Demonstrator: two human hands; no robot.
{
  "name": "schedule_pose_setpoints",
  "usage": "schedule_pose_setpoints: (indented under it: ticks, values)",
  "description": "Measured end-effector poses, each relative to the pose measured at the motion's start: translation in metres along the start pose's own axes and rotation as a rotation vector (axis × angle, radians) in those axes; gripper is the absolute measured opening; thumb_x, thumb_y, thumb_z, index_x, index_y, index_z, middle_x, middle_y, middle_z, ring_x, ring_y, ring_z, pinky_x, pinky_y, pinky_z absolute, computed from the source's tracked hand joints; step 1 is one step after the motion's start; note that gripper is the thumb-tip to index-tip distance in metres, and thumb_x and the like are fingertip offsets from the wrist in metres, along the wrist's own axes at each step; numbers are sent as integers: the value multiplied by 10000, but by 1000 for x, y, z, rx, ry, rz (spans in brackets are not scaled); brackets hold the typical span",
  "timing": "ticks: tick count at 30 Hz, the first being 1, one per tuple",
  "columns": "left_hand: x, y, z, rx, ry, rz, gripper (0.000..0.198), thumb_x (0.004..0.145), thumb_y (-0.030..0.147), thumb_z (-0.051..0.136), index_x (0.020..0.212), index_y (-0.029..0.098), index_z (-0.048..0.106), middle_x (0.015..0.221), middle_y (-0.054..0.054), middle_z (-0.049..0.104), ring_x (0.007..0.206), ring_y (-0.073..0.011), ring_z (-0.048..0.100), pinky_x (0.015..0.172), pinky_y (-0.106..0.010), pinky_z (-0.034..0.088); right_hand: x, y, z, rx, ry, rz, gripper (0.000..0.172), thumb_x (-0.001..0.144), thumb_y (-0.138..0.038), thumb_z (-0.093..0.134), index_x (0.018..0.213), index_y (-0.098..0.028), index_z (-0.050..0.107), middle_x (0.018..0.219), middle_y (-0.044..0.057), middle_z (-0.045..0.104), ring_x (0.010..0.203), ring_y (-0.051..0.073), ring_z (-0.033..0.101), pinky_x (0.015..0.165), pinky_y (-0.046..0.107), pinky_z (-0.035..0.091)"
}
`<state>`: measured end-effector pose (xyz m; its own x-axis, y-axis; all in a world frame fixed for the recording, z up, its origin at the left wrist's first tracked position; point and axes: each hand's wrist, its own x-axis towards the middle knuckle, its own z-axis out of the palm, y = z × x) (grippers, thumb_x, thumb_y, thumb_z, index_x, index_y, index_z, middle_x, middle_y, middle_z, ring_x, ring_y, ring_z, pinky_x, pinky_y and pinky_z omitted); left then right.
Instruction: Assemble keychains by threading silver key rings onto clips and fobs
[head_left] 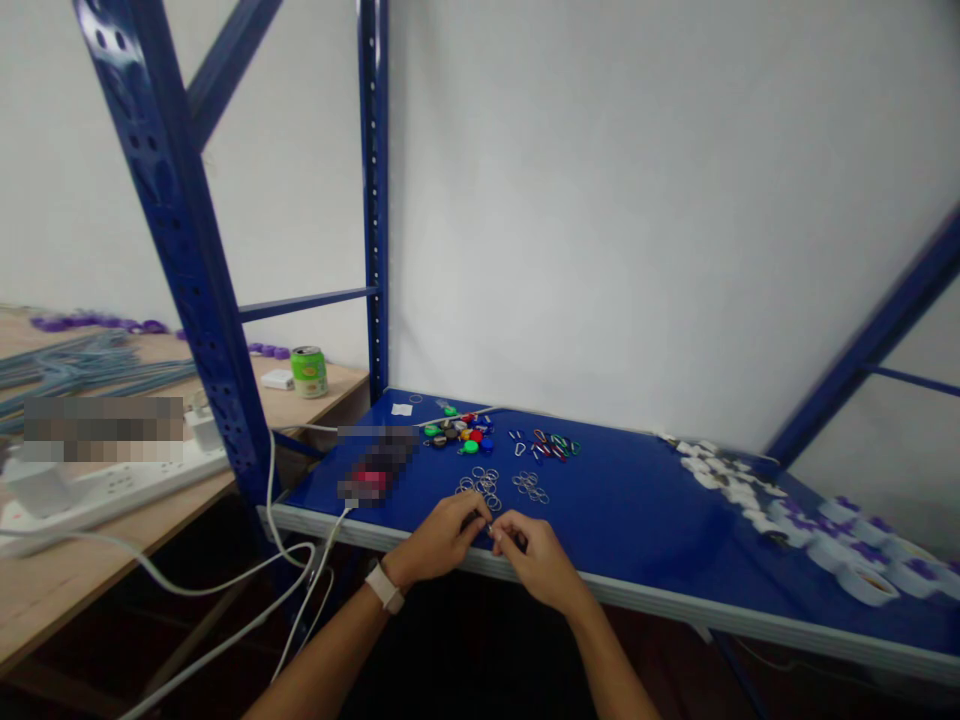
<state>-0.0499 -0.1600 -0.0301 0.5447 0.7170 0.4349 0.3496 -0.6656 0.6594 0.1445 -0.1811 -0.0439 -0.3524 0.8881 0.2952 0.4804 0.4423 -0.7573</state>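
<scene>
My left hand (442,538) and my right hand (538,562) meet over the front edge of the blue shelf (637,520), fingertips pinched close together. Between them is a small dark piece (491,532), mostly covered by the fingers and too small to name. Just beyond my left hand lies a heap of metal split rings (486,480), with a second, smaller heap of rings (532,488) to its right. Behind these are coloured round reels (470,447) in green, red, blue and black. Small coloured carabiners (556,446) lie to the right of the reels.
A blurred phone-like object (379,465) with a white cable (330,540) lies at the left. White pieces (720,475) and white cups with purple parts (866,583) line the right side. A blue post (195,260) separates a wooden table (341,385) holding a green can (309,373).
</scene>
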Motion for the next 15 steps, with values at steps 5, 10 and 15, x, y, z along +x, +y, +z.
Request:
schedule_pose_setpoints:
  ticks: [5, 10, 15]
  values:
    - [-1, -3, 1, -1, 3, 7, 145, 936, 117, 470, 904, 189, 591, 899, -34, 646, 863, -179, 586, 821, -285, 435, -1, 1, 1, -31, 24, -12, 269, 973, -314, 477, 792, -173, 618, 659, -13, 614, 611, 131, 540, 616, 242, 384]
    - [-1, -5, 1, 10, 10, 16, 135, 940, 124, 476, 915, 191, 591, 907, -38, 646, 866, -184, 593, 811, -290, 438, -2, 1, 4, -75, 63, -39, 229, 976, -294, 450, 819, -186, 576, 683, -8, 606, 630, 141, 549, 628, 253, 388]
    - [-1, -4, 1, 16, 24, 31, 141, 951, 133, 468, 917, 190, 592, 910, -47, 641, 880, -191, 590, 805, -294, 440, 0, -2, 6, -110, 87, -38, 227, 977, -291, 427, 816, -194, 554, 678, -3, 588, 626, 152, 548, 625, 264, 389]
